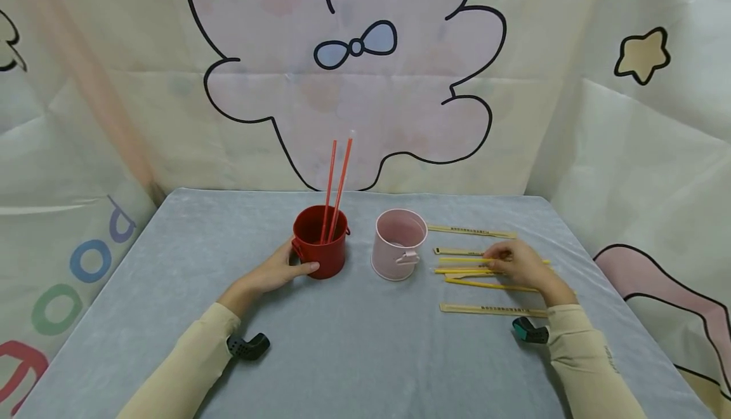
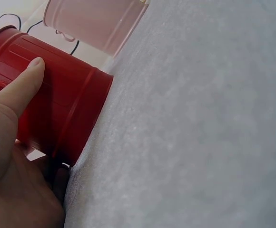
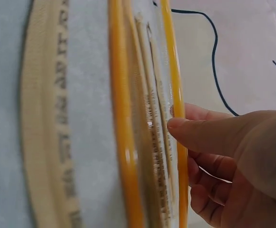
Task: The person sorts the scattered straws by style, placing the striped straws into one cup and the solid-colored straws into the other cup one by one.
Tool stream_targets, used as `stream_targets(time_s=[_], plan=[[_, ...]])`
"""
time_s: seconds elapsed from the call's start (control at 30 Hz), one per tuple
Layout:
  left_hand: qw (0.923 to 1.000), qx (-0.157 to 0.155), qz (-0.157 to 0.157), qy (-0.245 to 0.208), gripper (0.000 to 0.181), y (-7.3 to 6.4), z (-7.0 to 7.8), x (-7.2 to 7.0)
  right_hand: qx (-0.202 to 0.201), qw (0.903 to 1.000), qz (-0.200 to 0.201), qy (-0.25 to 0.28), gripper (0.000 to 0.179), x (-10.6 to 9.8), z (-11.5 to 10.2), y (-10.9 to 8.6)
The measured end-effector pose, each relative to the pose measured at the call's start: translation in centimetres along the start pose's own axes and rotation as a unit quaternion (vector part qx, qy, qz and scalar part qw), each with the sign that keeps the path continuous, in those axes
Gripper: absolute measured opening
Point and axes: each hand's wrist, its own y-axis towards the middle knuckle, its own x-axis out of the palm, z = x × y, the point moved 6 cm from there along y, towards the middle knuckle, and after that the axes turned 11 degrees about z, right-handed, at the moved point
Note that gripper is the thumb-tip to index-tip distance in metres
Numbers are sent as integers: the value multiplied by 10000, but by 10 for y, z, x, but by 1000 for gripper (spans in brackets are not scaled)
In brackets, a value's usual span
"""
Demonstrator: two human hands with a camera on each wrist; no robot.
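On the left of the table, my left hand [image 1: 278, 271] grips a small red bucket [image 1: 324, 259], its thumb [image 2: 31, 80] across the wall and its other fingers round the side. Two red straws [image 1: 341, 184] stand tilted inside that bucket. A pale pink bucket [image 1: 386, 255] with a small handle stands just to its right. Over on the right, my right hand [image 1: 518, 262] pinches a yellow straw [image 3: 178, 102] between thumb and fingers. More yellow straws [image 1: 485, 284] lie below that hand, among flat tan printed paper sleeves [image 1: 485, 310].
A grey-blue cloth [image 1: 342, 355] covers the table. Another printed sleeve [image 1: 471, 231] lies behind the right hand, close to the pink bucket. A printed fabric backdrop [image 1: 400, 108] rises along the table's far edge and both sides.
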Motion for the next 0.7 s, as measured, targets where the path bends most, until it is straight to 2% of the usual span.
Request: stream_targets(time_s=[0.23, 0.43, 0.57, 0.7], plan=[[10000, -12, -22, -11, 76, 1, 0, 0, -152, 9993, 331, 68, 11, -17, -14, -3], [10000, -73, 35, -23, 76, 2, -1, 0, -385, 9958, 789, 274, 14, -33, -31, -3], [10000, -22, -8, 15, 76, 2, -2, 0, -474, 9933, 1013, 305, 15, -37, -41, -3], [9999, -123, -21, 14, 77, 1, -4, 0, -559, 9894, 1286, 367, 15, -38, -49, -3]])
